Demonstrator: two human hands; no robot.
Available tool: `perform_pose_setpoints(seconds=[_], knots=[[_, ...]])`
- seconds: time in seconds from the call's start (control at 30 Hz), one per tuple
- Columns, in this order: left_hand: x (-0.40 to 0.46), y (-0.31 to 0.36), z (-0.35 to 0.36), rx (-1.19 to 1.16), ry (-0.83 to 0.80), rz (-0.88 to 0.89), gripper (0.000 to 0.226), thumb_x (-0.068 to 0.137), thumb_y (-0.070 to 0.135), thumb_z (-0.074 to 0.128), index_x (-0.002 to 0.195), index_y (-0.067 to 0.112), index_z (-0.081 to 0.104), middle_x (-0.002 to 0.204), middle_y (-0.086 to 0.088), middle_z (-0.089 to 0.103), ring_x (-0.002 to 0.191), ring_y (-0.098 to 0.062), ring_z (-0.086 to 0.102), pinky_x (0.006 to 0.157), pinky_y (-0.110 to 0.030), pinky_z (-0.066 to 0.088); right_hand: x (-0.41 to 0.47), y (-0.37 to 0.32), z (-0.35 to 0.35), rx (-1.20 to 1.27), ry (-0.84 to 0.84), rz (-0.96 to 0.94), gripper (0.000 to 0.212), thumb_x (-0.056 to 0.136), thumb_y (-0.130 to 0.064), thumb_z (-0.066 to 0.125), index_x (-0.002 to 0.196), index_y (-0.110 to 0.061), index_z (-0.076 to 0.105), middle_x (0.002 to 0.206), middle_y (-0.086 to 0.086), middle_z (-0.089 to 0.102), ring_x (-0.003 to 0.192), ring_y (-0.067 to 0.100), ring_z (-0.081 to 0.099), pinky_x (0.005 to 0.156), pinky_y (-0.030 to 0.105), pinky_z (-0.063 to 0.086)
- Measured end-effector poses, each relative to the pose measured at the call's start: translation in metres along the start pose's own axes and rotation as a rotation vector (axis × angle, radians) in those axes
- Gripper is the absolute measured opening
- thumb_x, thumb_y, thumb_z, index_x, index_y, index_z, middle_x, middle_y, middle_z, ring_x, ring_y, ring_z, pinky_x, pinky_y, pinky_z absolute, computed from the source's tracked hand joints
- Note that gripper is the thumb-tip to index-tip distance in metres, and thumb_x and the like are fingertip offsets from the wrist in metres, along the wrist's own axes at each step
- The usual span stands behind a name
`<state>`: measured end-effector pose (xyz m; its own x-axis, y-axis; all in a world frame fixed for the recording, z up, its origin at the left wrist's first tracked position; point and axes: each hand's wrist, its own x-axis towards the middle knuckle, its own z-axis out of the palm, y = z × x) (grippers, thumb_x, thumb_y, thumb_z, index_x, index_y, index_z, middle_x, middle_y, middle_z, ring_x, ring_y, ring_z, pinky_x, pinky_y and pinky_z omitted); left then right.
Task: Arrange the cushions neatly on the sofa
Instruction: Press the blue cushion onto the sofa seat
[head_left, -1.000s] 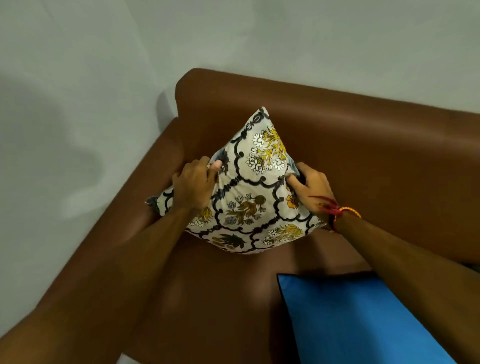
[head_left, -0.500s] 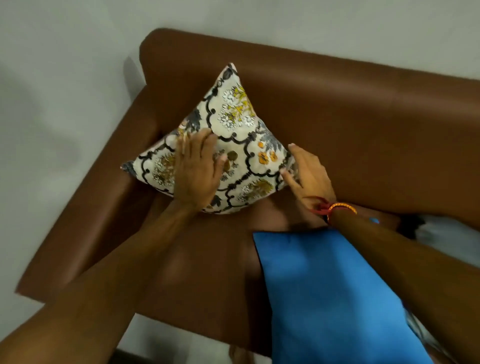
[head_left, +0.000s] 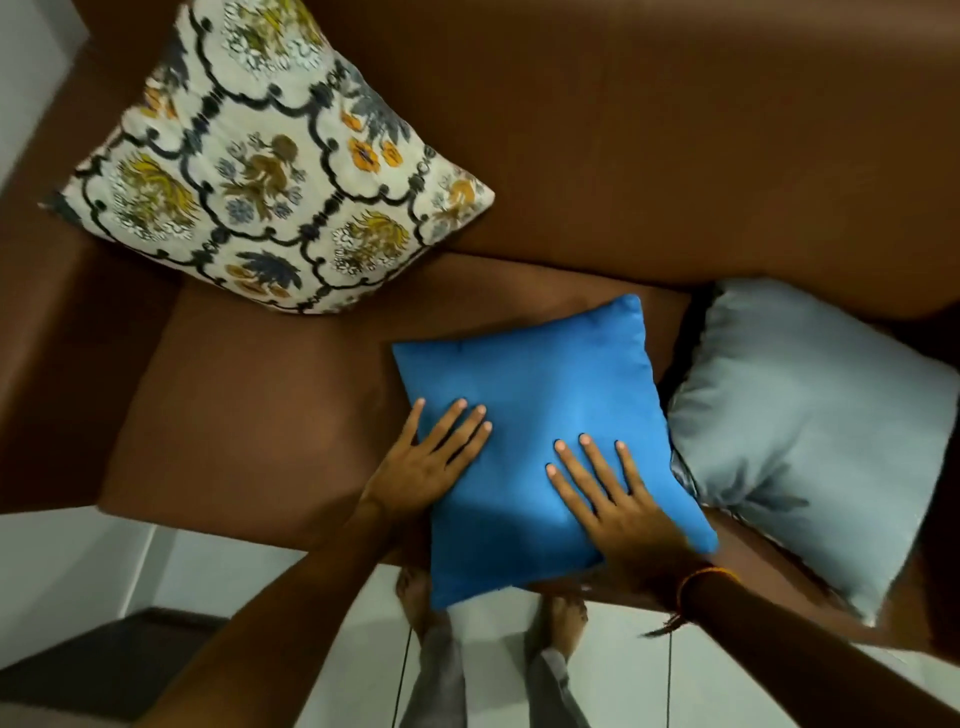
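Note:
A floral patterned cushion (head_left: 270, 171) leans in the left corner of the brown sofa (head_left: 675, 145), standing on a corner like a diamond. A plain blue cushion (head_left: 540, 384) lies flat on the seat, its near edge overhanging the sofa's front. My left hand (head_left: 431, 462) rests on its left edge with fingers spread. My right hand (head_left: 613, 499) lies flat on its lower right part, fingers apart. A pale grey-blue cushion (head_left: 810, 436) lies to the right, touching the blue one.
The brown seat (head_left: 249, 410) is bare between the floral cushion and the blue one. The left armrest (head_left: 31, 332) borders the seat. My bare feet (head_left: 556, 623) stand on the light floor below the sofa's front edge.
Both hands have left the floral cushion, which now stays propped in the corner. They have moved down onto the blue cushion. The view has tilted down and right, revealing the grey-blue cushion.

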<state>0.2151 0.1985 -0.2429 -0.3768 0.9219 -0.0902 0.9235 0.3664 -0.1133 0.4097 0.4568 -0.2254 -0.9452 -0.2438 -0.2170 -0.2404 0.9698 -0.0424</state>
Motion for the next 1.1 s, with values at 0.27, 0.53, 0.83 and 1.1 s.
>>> perform_pose_setpoints(seconds=[0.27, 0.53, 0.83, 1.1], knots=[[0.013, -0.017, -0.017, -0.386, -0.101, -0.014, 0.073, 0.083, 0.038, 0.049, 0.154, 0.018, 0.043, 0.159, -0.003, 0.046, 0.152, -0.026, 0.037, 0.124, -0.064, 0.02, 0.017, -0.012, -0.028, -0.189, 0.146, 0.118, 0.056, 0.092, -0.026, 0.058, 0.145, -0.009, 0.058, 0.15, 0.016, 0.058, 0.136, 0.043, 0.056, 0.098, 0.068, 0.052], [0.07, -0.079, -0.136, -1.036, 0.146, -0.351, 0.063, 0.074, 0.013, 0.052, 0.135, -0.002, 0.059, 0.134, -0.018, 0.063, 0.128, -0.032, 0.058, 0.119, -0.05, 0.037, 0.047, 0.068, -0.169, 0.49, 0.322, 0.324, 0.074, 0.056, -0.023, 0.072, 0.126, 0.001, 0.069, 0.119, 0.021, 0.075, 0.108, 0.042, 0.073, 0.097, 0.046, 0.057], [0.177, -0.136, -0.194, -0.993, 0.426, -0.524, 0.035, 0.095, 0.05, 0.064, 0.11, 0.019, 0.061, 0.091, 0.003, 0.068, 0.081, -0.017, 0.066, 0.068, -0.043, 0.057, 0.152, 0.169, -0.239, 0.626, 0.56, 0.625, 0.038, 0.071, -0.024, 0.045, 0.099, -0.013, 0.068, 0.084, 0.021, 0.071, 0.084, 0.052, 0.063, 0.07, 0.053, 0.054], [0.247, -0.165, -0.184, -0.724, 0.395, -0.725, 0.05, 0.104, 0.056, 0.048, 0.103, 0.007, 0.059, 0.084, -0.009, 0.063, 0.078, -0.031, 0.06, 0.06, -0.039, 0.041, 0.211, 0.233, -0.222, 0.654, 0.497, 0.679, 0.039, 0.092, -0.031, 0.036, 0.112, -0.011, 0.062, 0.094, 0.021, 0.066, 0.083, 0.042, 0.057, 0.068, 0.039, 0.036]])
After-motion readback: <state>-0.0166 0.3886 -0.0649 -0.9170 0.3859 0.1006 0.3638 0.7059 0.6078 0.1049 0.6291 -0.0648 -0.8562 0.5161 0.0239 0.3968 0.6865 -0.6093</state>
